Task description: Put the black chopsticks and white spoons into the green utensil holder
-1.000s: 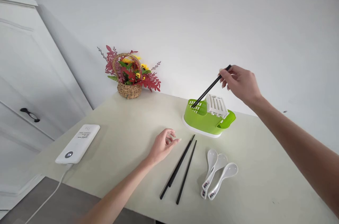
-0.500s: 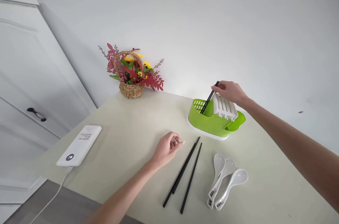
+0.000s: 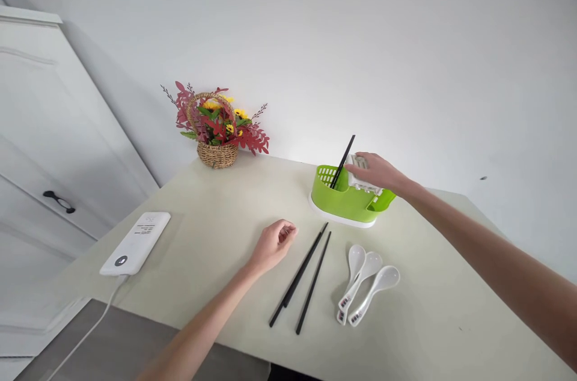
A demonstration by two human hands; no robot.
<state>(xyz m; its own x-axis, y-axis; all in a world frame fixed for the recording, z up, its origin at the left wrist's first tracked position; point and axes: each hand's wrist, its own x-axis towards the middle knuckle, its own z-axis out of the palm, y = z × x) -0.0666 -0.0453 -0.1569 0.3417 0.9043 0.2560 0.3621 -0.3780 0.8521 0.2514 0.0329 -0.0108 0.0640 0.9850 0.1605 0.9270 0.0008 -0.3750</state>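
A pair of black chopsticks (image 3: 343, 161) leans in the left compartment of the green cutlery holder (image 3: 340, 204), their upper ends free. My right hand (image 3: 376, 170) is just right of them, over the white slotted rack (image 3: 360, 179) on the holder. Its thumb is stretched out along the rack; the other fingers are partly hidden. On the table my left hand (image 3: 273, 243) rests with fingers curled in, holding nothing. To its right lie several more black chopsticks (image 3: 311, 288), two side by side and one apart. Three white spoons (image 3: 369, 285) are grouped right of these, bowls pointing away.
A wicker basket of artificial flowers (image 3: 217, 154) stands against the wall at the back. At the left a white power bank (image 3: 137, 243) lies near the table edge, with a white cable (image 3: 97, 321) hanging off. A white cabinet (image 3: 58, 128) stands beyond the left edge.
My right hand lowered the pair of chopsticks into the holder, let go and shifted right over the white rack. My left hand stayed in place, its fingers curling tighter.
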